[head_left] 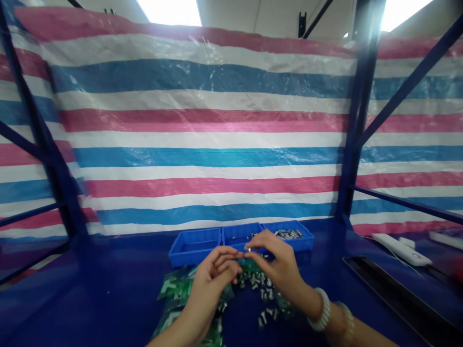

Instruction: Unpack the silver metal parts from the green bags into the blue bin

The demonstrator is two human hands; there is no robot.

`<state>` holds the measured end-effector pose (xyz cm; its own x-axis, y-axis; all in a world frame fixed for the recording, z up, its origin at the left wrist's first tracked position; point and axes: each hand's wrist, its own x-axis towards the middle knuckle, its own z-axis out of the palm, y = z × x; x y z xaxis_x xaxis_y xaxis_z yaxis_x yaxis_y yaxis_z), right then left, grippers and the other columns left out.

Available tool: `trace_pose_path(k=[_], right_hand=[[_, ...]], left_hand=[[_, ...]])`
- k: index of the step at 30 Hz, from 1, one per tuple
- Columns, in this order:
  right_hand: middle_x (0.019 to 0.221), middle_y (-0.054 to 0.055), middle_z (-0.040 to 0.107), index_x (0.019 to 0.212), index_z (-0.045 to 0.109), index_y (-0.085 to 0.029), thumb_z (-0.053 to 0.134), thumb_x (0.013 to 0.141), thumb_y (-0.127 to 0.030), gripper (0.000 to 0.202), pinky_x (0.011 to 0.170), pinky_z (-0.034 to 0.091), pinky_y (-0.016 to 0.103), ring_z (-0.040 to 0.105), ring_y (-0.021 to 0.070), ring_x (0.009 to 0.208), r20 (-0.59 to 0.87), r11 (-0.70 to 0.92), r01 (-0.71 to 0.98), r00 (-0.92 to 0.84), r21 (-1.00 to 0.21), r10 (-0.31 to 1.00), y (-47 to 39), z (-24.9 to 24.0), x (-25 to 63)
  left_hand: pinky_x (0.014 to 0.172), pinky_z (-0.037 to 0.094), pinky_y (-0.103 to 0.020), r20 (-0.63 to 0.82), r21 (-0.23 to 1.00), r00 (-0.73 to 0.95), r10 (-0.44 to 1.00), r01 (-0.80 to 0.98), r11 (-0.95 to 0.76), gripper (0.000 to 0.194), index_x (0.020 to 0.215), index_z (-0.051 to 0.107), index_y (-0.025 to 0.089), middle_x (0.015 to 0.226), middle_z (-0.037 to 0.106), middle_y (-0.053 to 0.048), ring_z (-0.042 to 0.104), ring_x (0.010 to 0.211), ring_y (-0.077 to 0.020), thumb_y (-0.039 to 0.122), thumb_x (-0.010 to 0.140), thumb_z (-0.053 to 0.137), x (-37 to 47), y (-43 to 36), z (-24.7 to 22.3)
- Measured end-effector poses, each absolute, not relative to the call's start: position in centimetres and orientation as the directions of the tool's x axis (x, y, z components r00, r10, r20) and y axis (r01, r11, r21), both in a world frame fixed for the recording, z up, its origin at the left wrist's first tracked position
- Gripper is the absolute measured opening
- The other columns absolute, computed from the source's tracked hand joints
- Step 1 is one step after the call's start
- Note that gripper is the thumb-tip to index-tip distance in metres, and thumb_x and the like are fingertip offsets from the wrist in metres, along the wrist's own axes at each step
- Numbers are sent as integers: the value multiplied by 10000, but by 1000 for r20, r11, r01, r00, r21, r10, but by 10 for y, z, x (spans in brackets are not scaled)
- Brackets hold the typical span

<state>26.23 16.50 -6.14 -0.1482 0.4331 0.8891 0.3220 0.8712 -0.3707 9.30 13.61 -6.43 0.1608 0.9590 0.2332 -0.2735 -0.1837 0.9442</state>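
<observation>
My right hand (277, 262) pinches a small shiny metal piece (248, 249) between thumb and forefinger; it is too small to name closely. My left hand (213, 277) is beside it, its fingers curled together and the forefinger reaching to the right hand's fingertips. Whether anything lies inside the left fingers is hidden. Beneath the hands, small metal fittings (267, 293) that look like screws are scattered on the blue table (119, 289). Clear plastic bags with green contents (177, 286) lie under and to the left of the left hand.
Behind the hands stand three joined blue bins: a left bin (195, 237), a middle bin (235, 231) with a few small pieces, and a right bin (307, 238) holding metal parts. A dark flat panel (398, 294) and a white power strip (401, 248) lie right. Blue posts (356, 120) frame the striped sheet (217, 159).
</observation>
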Motion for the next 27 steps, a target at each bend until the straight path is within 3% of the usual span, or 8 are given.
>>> trace_pose_path(k=[3,7,10,12,15,19,25,27], right_hand=[[764,40,672,816,653,-192,696,800,-224,56,681,490,321,601,186,700,808,718,491,-48,-494,588,200,-54,271],[818,73,674,845,671,-164,696,736,-145,114,718,476,368,597,218,750,752,656,535,-58,-532,657,224,-56,278],[729,21,672,815,684,-174,635,754,-100,108,636,465,287,599,169,660,698,678,488,-178,-549,693,202,-62,272],[665,-15,661,754,680,-189,606,772,-93,123,569,435,231,584,132,599,610,717,411,-378,-563,696,175,-65,264],[698,-17,653,745,678,-204,650,761,-100,108,701,431,273,583,150,710,512,824,368,-652,-431,559,138,-68,249],[856,11,660,862,675,-233,650,818,-179,74,779,357,341,545,196,864,445,861,463,-739,-209,505,119,-77,236],[803,5,672,827,641,-211,639,839,-231,24,802,312,370,551,196,842,424,847,506,-739,-164,524,122,-96,225],[766,3,671,780,638,-200,659,812,-210,40,792,325,366,562,192,818,444,841,501,-718,-205,536,122,-94,226]], left_hand=[[588,450,-214,295,928,68,953,-257,-269,281,951,605,169,918,695,-58,595,721,-133,192,709,747,89,142,-60],[584,466,-237,384,893,-28,923,-240,-380,309,964,566,174,855,689,-41,594,696,-145,153,688,704,82,152,-58],[529,445,-220,407,865,-147,902,-255,-432,338,931,540,177,799,674,-19,570,646,-133,67,616,597,77,157,-55],[476,406,-198,406,848,-210,890,-277,-452,406,923,518,185,777,658,-3,545,610,-123,39,545,528,75,158,-53],[448,367,-180,414,835,-236,879,-286,-470,450,933,495,196,778,638,7,522,587,-112,36,513,490,73,158,-52],[459,356,-180,439,835,-229,869,-254,-489,421,917,503,195,784,618,3,513,601,-111,37,527,490,75,156,-56],[531,386,-194,475,843,-168,864,-193,-501,350,892,531,191,785,620,3,507,632,-109,37,579,515,81,146,-59],[538,388,-198,481,843,-163,861,-182,-506,325,876,542,190,777,619,4,505,631,-110,40,589,527,82,143,-58]])
